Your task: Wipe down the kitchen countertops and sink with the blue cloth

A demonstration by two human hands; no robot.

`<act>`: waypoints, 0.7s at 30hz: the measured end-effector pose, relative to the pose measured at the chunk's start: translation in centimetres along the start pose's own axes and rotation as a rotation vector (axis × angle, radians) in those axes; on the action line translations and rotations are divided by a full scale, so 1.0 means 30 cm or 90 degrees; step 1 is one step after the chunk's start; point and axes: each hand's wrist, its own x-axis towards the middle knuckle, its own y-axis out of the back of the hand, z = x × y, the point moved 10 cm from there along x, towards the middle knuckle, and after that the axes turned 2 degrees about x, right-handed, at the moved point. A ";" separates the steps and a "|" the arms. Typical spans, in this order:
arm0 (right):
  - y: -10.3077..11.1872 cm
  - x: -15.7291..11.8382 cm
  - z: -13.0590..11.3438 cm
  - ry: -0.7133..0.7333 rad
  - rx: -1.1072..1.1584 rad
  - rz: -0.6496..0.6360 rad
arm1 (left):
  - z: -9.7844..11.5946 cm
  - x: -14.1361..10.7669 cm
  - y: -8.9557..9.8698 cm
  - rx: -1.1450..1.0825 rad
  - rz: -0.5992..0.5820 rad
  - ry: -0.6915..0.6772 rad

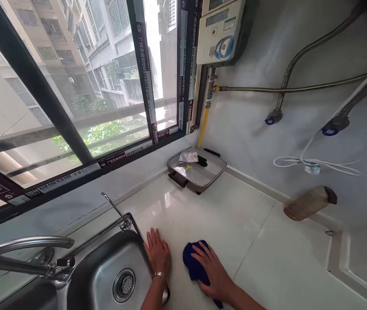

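My left hand (158, 254) lies flat on the white countertop (226, 219), its fingers stretched out beside the right rim of the steel sink (106, 262). It holds nothing, and a bracelet circles the wrist. To its right, my right hand (214, 273) is over a dark blue cloth (192, 261), with fingers draped across it and pressing it to the counter. Part of the cloth is hidden beneath the palm, and a bit of blue shows below the wrist.
A lidded electric pan (211, 170) stands in the back corner. Against the right wall leans a brownish jug-like container (307, 204). A faucet (25, 254) and a smaller tap (115, 206) rise behind the sink. A coiled white cable (319, 162) and metal hoses (260, 89) hang on the wall.
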 end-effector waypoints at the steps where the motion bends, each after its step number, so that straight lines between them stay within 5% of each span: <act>1: 0.007 -0.063 0.015 -0.009 -0.009 0.000 | 0.003 0.001 0.000 0.000 -0.003 -0.003; 6: 0.097 -0.317 0.180 -0.100 -0.055 0.028 | 0.011 0.005 -0.004 0.014 -0.023 -0.020; 10: 0.210 -0.418 0.370 -0.216 -0.118 0.102 | 0.016 0.008 -0.006 0.023 -0.042 -0.041; 21: 0.466 -0.335 0.891 -0.581 -0.243 0.303 | 0.014 0.028 -0.029 0.095 0.018 -0.050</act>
